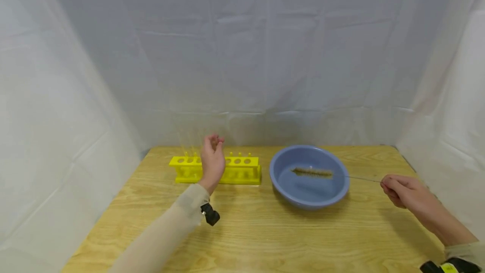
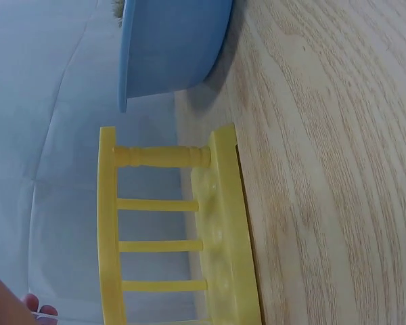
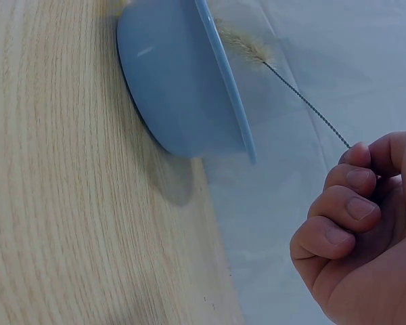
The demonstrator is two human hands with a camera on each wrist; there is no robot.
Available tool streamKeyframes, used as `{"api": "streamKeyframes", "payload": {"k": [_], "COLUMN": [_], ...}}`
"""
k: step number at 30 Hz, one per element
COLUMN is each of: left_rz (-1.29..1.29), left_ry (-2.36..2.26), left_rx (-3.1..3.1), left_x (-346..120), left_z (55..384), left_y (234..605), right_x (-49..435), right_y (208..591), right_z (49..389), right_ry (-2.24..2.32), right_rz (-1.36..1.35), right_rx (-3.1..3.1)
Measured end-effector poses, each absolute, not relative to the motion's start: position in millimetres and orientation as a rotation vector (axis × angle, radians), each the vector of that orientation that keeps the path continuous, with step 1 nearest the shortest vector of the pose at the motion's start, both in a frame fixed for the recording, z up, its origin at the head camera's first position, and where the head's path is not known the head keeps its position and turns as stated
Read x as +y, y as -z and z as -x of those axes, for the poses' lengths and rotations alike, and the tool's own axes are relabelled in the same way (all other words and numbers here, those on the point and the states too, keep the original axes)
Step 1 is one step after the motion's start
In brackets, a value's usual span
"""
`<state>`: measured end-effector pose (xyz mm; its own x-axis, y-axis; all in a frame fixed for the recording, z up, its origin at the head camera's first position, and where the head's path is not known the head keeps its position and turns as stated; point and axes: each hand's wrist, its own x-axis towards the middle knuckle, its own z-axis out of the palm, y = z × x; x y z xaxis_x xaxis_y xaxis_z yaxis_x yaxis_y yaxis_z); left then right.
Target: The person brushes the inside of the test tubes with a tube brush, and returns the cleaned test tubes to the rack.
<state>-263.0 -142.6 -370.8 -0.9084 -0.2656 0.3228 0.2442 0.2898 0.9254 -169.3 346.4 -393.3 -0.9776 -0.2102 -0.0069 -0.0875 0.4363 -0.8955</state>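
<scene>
My right hand (image 1: 407,193) pinches the twisted wire handle of a test tube brush (image 1: 312,173) between thumb and index finger, the other fingers curled. The tan bristles hang over a blue basin (image 1: 279,186), pointing left. My left hand (image 1: 213,161) is above a yellow test tube rack (image 1: 242,176), covering its middle holes. In the left wrist view, its fingertips (image 2: 47,311) are at a thin clear edge, the top of a glass test tube (image 2: 68,318) they pinch; most of it is hidden. Several clear test tubes (image 1: 185,142) stand at the rack's left end.
Rack and basin stand side by side toward the back of a wooden table (image 1: 265,239). White sheeting (image 1: 242,54) hangs behind and along both sides. The rack's right holes hold no tubes, and short yellow pegs rise behind them.
</scene>
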Motion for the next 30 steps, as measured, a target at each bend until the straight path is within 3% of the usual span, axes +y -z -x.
{"api": "streamKeyframes", "payload": {"k": [30], "left_rz": [0.001], "left_ry": [1.494], "left_rx": [-2.184], "left_x": [-134.5], "left_z": [269.0], "left_y": [352.1], "right_x": [341.9], "right_y": [401.5], "right_z": [173.1], "right_ry": [1.645], "right_rz": [0.318], "right_rx": [2.489]}}
